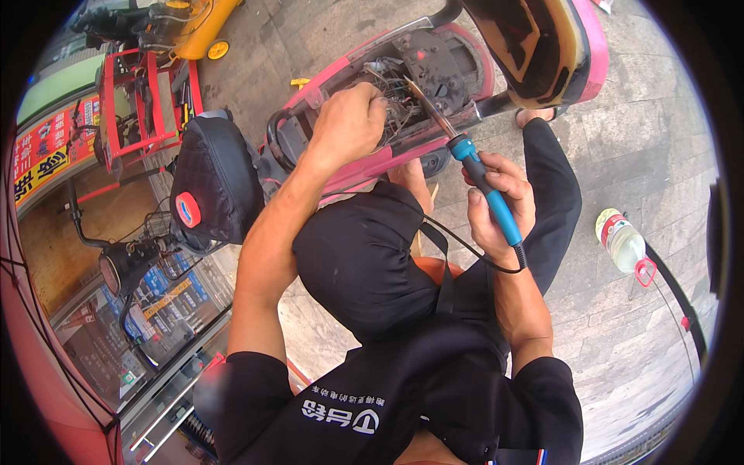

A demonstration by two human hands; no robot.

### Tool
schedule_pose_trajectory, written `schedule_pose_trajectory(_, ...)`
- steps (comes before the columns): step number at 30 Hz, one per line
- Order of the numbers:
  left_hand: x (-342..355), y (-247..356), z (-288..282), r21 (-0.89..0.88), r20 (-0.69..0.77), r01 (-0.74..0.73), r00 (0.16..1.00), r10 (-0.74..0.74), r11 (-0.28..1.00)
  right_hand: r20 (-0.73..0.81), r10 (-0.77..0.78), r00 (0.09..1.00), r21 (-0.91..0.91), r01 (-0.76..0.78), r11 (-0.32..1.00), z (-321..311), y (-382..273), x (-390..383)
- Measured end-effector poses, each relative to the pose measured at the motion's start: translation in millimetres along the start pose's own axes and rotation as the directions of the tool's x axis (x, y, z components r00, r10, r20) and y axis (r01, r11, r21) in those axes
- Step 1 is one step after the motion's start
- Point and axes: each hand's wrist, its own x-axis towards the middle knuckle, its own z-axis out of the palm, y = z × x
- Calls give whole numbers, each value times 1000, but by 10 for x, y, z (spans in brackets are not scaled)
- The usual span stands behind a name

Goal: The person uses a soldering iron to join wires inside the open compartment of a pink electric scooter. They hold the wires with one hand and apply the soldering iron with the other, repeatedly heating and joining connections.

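My right hand point(504, 203) grips a soldering iron point(496, 200) with a teal and dark grey handle, its black cord leaving the lower end. The iron's metal tip slants up and left to a tangle of wires point(399, 101) in the open body of a pink electric scooter point(364, 167). At the left side of that opening, my left hand point(349, 124) is closed with its fingers curled. Whatever its fingers hold, if anything, is hidden behind the knuckles. A dark plastic base point(446, 74) lies in the opening beyond the wires.
The scooter's raised seat point(535, 46) stands at upper right. A black padded seat point(217, 178) of another vehicle is left of my arm. Further back are a red metal rack point(147, 108) and a yellow wheeled machine point(205, 27). A clear bottle point(624, 248) stands right on the paving.
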Motion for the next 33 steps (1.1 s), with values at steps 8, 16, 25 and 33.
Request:
schedule_pose_trajectory(8, -76, 20, -4, -91, -73, 60, 995, -67, 994, -84, 22, 996, 74, -16, 997, 60, -8, 24)
schedule_pose_trajectory(16, -170, -58, -44, -83, -115, 28, 993, -38, 996, -44, 89, 995, 224, -77, 971, 35, -15, -41)
schedule_pose_trajectory(25, -196, -107, -25, -125, -140, 57, 987, -75, 990, 6, 36, 999, 163, -36, 986, 5, -34, -43)
schedule_pose_trajectory(33, -186, -149, 58, -222, -226, 55, 968, -106, 974, -7, 30, 1000, 131, -29, 991, -22, -34, -45)
